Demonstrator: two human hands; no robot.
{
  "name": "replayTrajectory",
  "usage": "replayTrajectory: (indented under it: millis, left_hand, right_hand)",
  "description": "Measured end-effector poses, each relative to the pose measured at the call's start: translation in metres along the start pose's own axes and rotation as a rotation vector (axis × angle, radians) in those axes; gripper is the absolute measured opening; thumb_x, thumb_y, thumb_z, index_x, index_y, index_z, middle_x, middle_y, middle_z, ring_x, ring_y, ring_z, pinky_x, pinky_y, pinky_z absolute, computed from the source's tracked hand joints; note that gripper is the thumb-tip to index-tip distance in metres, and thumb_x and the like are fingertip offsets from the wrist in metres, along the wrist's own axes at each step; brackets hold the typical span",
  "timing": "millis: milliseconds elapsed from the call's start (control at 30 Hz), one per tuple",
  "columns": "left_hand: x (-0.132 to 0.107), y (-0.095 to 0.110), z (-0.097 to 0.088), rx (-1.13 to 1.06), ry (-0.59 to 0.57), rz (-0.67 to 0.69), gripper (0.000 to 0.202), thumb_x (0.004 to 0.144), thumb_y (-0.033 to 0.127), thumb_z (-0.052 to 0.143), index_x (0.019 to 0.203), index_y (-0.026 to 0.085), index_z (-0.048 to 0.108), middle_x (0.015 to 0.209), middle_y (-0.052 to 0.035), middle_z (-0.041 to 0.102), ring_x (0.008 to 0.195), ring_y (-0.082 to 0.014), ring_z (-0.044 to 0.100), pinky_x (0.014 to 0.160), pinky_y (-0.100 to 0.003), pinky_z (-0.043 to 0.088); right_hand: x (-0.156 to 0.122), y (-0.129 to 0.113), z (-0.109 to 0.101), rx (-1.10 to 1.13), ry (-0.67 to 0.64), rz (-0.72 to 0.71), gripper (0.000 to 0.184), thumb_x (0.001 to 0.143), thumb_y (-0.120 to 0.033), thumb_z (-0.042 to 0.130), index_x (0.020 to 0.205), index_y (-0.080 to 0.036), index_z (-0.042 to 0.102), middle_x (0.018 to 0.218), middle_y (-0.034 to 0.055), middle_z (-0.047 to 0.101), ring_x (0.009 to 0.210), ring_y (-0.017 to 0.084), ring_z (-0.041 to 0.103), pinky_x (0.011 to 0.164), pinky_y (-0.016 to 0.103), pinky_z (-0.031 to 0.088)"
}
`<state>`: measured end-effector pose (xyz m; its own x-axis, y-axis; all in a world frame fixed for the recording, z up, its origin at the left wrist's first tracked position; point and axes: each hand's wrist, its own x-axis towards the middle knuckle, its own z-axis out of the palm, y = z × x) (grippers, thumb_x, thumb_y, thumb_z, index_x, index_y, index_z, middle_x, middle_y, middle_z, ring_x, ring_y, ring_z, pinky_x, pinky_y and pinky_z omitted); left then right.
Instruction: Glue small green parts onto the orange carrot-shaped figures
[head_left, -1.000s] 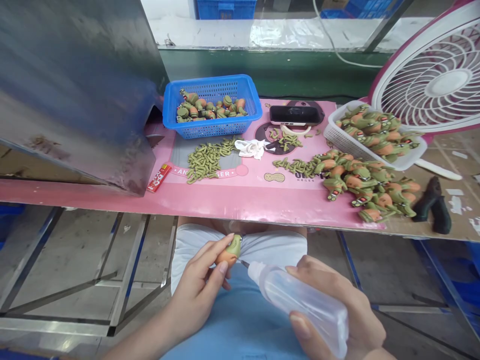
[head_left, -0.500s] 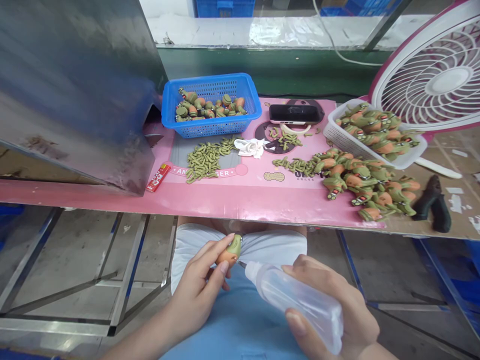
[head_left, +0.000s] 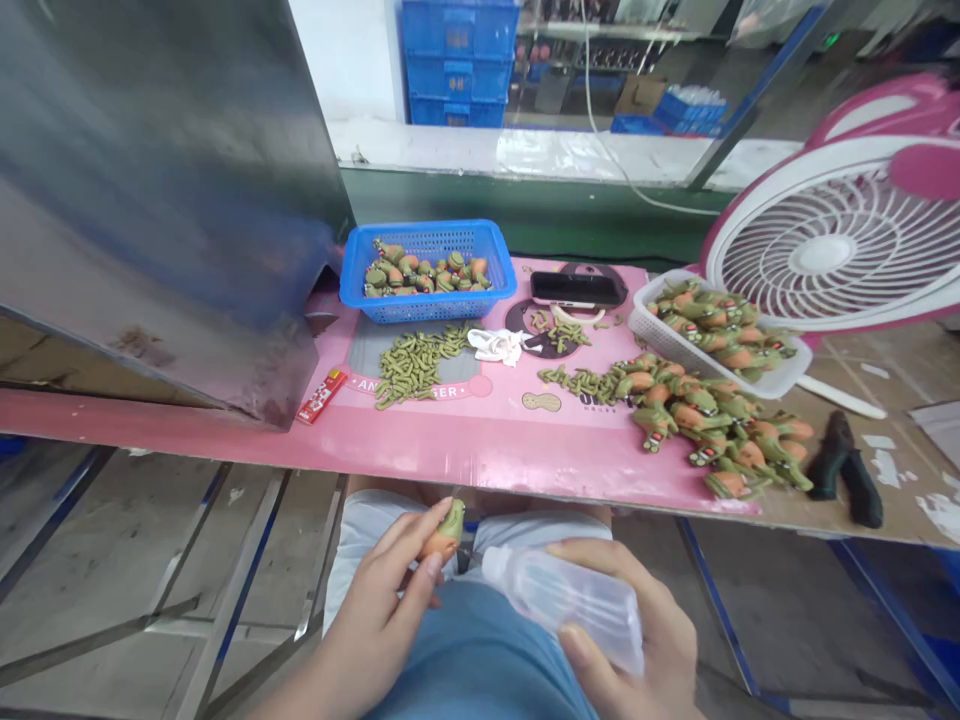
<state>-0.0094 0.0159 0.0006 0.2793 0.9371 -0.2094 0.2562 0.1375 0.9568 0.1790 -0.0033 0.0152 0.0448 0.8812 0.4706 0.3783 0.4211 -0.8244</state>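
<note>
Over my lap, my left hand pinches a small green-and-orange figurine between thumb and fingers. My right hand is wrapped round a translucent squeeze bottle, tilted so its thin nozzle points left at the figurine. The tip sits close to the figurine's right side; I cannot tell whether it touches. On the table ahead lies a pile of small green curved pieces. Several finished-looking green-and-orange figurines are heaped on the right.
A blue basket and a white basket hold more figurines. A phone, white tissue and red packet lie on the table. Black-handled pliers and a fan are right; a metal cabinet stands left.
The camera view has tilted up, so the table sits lower in the picture. The bottle's nozzle has shifted slightly away from the figurine. Both hands keep their holds.
</note>
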Motion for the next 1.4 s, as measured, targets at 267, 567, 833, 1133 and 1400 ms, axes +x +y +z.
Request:
replayTrajectory:
  millis: [267,567,833,1133,1400]
  left_hand:
    - [0.017,-0.025,-0.026,-0.351,0.301,-0.147,0.048,0.074,0.047,0.062,0.113,0.020,0.059,0.083,-0.0046,0.060,0.062,-0.0144,0.052,0.049,-0.024,0.053]
    - [0.013,-0.036,-0.044,-0.404,0.348,-0.165,0.053,0.070,0.049,0.064,0.113,0.019,0.059,0.084,-0.0045,0.061,0.062,-0.0148,0.052,0.048,-0.024,0.051]
    - [-0.007,-0.043,-0.041,-0.489,0.425,-0.188,0.054,0.068,0.052,0.066,0.110,0.019,0.062,0.072,-0.0032,0.060,0.056,-0.0141,0.051,0.047,-0.025,0.049]
    - [-0.025,-0.041,-0.016,-0.620,0.203,-0.218,0.057,0.070,0.055,0.063,0.114,0.018,0.059,0.061,-0.0021,0.060,0.053,-0.0140,0.054,0.052,-0.025,0.050]
    - [-0.029,-0.052,-0.014,-0.680,0.125,-0.247,0.057,0.070,0.055,0.064,0.113,0.018,0.060,0.058,-0.0018,0.060,0.053,-0.0137,0.055,0.052,-0.025,0.049]
  right_hand:
    - [0.024,0.071,0.004,0.186,0.111,0.562,0.037,0.063,-0.041,0.066,0.085,-0.021,0.046,0.068,0.0009,0.060,0.061,0.017,0.056,0.055,0.025,0.044]
    - [0.052,0.133,0.010,0.014,0.269,0.537,0.055,0.056,-0.044,0.069,0.095,-0.020,0.040,0.092,0.0085,0.057,0.088,0.027,0.056,0.081,0.045,0.041]
    - [0.019,0.098,0.040,-0.431,0.063,-0.009,0.018,0.084,-0.025,0.051,0.099,-0.018,0.045,0.088,0.0066,0.049,0.077,0.020,0.049,0.065,0.033,0.042]
    - [0.085,0.072,0.144,-0.592,-0.376,0.067,0.017,0.077,-0.019,0.060,0.093,-0.016,0.058,0.093,0.0120,0.057,0.085,0.031,0.050,0.069,0.040,0.040]
    - [0.100,0.066,0.159,-0.604,-0.476,0.100,0.015,0.079,-0.018,0.062,0.093,-0.021,0.059,0.097,0.0068,0.055,0.091,0.026,0.049,0.074,0.035,0.038]
